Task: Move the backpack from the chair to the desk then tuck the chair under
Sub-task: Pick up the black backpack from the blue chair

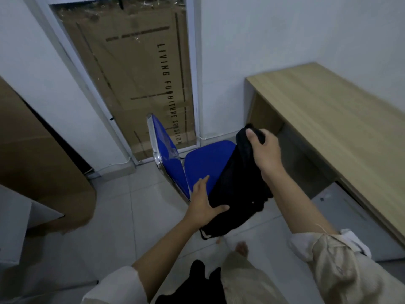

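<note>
A black backpack leans over the front right part of a blue chair with a chrome frame. My right hand grips the backpack's top end, thumb over the fabric. My left hand holds its lower left side, fingers spread along the seat edge. The backpack's bottom hangs past the seat toward the floor. A light wooden desk stands to the right against the white wall, its top bare.
A tall cardboard box leans in the recess behind the chair. Another brown box stands at the left. Grey tiled floor lies around the chair. My foot shows below the backpack.
</note>
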